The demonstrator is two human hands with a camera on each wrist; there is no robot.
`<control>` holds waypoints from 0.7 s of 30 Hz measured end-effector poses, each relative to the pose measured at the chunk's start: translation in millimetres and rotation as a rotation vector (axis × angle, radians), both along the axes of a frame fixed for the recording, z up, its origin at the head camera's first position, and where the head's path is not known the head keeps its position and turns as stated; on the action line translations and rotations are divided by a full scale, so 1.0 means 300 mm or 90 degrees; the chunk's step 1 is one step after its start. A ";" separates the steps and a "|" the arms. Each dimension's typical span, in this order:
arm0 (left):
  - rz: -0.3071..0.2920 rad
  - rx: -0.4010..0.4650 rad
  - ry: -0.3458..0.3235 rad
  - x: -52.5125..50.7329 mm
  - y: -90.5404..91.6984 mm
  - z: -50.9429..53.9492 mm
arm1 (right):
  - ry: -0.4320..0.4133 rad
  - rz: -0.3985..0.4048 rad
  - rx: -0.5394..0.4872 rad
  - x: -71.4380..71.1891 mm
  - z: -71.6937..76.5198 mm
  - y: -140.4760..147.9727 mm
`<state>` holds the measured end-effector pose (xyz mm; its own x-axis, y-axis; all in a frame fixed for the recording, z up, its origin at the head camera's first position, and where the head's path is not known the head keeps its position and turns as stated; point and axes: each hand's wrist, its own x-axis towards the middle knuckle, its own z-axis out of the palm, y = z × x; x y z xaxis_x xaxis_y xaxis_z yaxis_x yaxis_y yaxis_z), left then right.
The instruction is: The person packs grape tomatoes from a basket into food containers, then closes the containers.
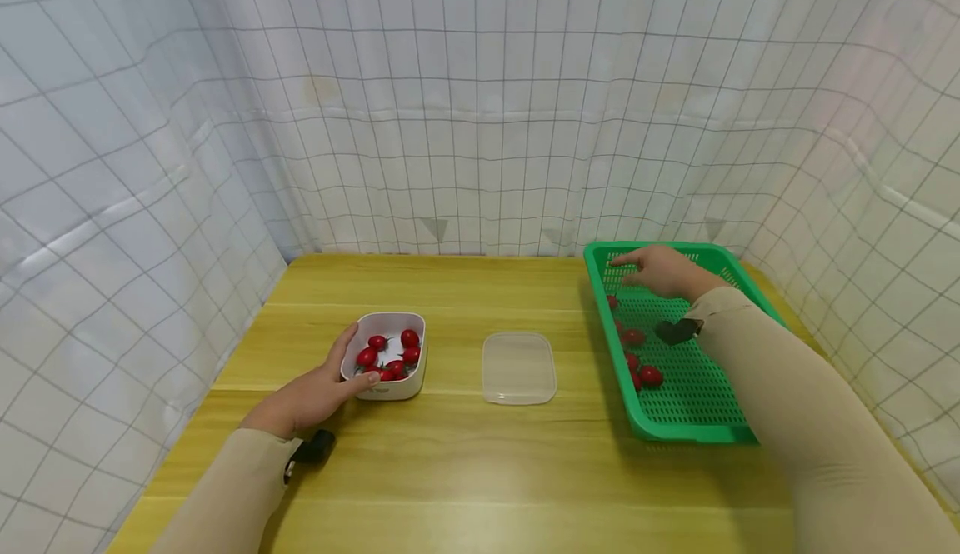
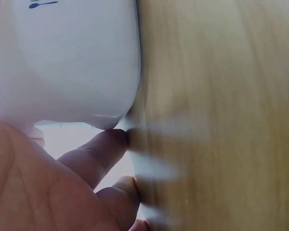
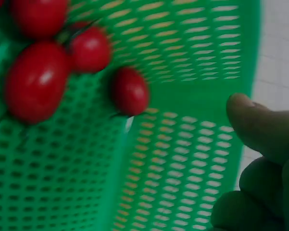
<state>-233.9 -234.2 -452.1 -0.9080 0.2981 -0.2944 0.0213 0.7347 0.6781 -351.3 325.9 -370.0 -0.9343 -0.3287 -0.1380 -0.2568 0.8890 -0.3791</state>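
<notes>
A white square container (image 1: 408, 387) with several cherry tomatoes (image 1: 410, 338) in it stands on the left part of the table. My left hand (image 1: 315, 391) grips its left side, thumb over the front rim and fingers along the far-left wall. Up close in the left wrist view, the fingers (image 2: 98, 154) lie against the white wall. At the right, my right hand (image 1: 660, 272) hovers over the far part of a green perforated basket (image 1: 686, 433), holding nothing. Its index finger extends, with other fingers bent below. Several cherry tomatoes (image 3: 36, 82) lie along the basket's left side.
Between container and basket a translucent square lid (image 1: 519, 368) lies flat on the wooden table (image 1: 480, 471). White grid-patterned sheeting (image 1: 480, 121) rises behind the table and along both sides.
</notes>
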 end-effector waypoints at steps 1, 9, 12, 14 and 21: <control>0.000 0.000 0.000 0.000 0.000 0.001 | -0.010 0.011 0.006 -0.002 -0.021 0.010; -0.001 -0.006 0.007 0.000 0.000 0.004 | -0.047 0.077 0.046 0.002 -0.104 0.010; 0.000 -0.012 0.010 0.002 0.001 0.004 | -0.045 0.076 0.052 0.001 -0.119 0.001; 0.000 -0.012 0.010 0.002 0.002 0.005 | -0.045 0.069 0.056 -0.003 -0.135 0.002; 0.000 -0.019 0.013 0.002 0.005 0.010 | -0.027 0.069 0.066 -0.023 -0.182 0.018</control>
